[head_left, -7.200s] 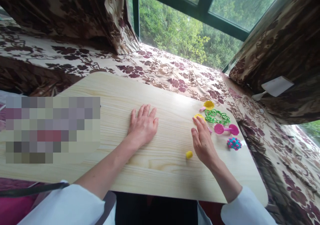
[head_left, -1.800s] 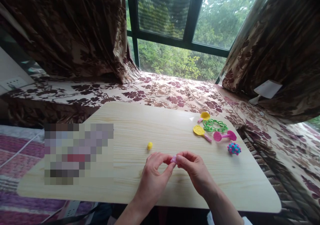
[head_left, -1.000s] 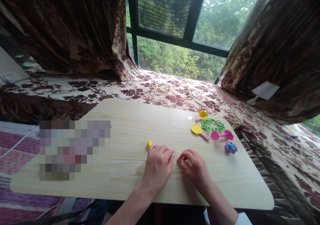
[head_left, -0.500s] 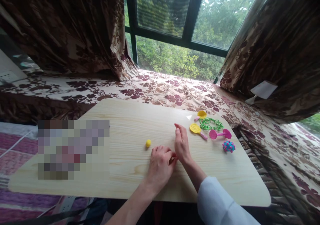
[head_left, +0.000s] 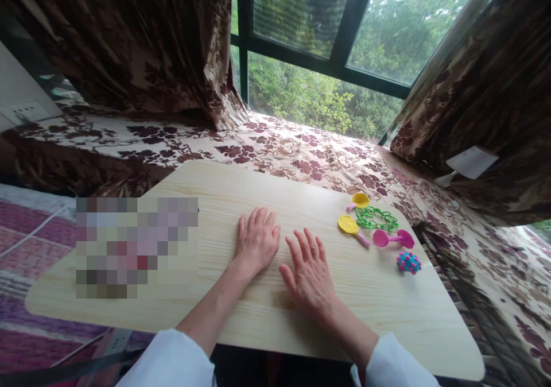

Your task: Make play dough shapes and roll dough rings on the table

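Note:
My left hand (head_left: 257, 239) lies palm down over the middle of the table, its fingers stretched out. The small yellow ball is out of sight; whether it is under this palm I cannot see. To its right, my right hand (head_left: 312, 272) has its fingers spread above the tabletop and holds nothing visible. Nearest to the right hand is a yellow clay racket (head_left: 348, 224) with a pink handle. Behind that lies a second yellow racket (head_left: 360, 200). A green clay chain (head_left: 376, 219), a pink dumbbell shape (head_left: 393, 238) and a blue ball with pink knobs (head_left: 408, 263) sit further right.
The pale wooden table (head_left: 206, 186) has rounded corners. A blurred-out patch (head_left: 138, 249) covers things on its left side. Behind stands a ledge with flowered cloth (head_left: 275, 151), below a window and brown curtains (head_left: 142, 48). A white lamp (head_left: 472, 162) stands at the right.
My left hand has moved forward and left to where the yellow ball lay, and the ball is no longer visible. My right hand has turned palm down with fingers spread. The view has shifted slightly.

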`<move>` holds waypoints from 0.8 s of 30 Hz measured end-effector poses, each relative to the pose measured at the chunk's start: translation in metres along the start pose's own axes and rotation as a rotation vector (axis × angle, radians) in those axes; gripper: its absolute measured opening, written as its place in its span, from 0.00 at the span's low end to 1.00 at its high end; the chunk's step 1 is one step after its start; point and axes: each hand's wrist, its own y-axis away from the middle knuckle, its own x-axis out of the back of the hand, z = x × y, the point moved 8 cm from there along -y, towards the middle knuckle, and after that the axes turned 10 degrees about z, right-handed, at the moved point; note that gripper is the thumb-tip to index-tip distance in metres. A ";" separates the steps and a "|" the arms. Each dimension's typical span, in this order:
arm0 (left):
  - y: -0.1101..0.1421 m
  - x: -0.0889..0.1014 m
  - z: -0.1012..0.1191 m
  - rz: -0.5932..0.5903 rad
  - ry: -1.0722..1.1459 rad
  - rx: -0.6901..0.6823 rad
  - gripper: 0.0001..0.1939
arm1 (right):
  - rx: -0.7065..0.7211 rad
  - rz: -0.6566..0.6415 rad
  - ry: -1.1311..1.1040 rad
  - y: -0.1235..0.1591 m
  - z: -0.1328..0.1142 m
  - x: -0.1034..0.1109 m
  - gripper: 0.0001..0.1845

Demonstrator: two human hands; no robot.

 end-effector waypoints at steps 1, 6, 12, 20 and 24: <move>0.002 -0.003 0.000 -0.010 -0.009 -0.009 0.20 | 0.017 -0.018 -0.002 -0.006 -0.003 -0.005 0.28; 0.004 -0.003 -0.001 -0.043 -0.049 -0.002 0.21 | -0.171 0.029 0.056 -0.044 0.035 -0.019 0.25; 0.003 -0.004 0.001 -0.035 -0.032 0.001 0.21 | -0.086 -0.058 0.051 0.012 0.025 -0.002 0.26; 0.004 -0.006 0.003 -0.038 -0.060 -0.016 0.22 | -0.174 -0.085 0.076 -0.022 0.039 -0.022 0.26; 0.004 -0.007 0.001 -0.051 -0.056 -0.001 0.22 | -0.138 -0.089 0.106 0.010 0.050 -0.004 0.26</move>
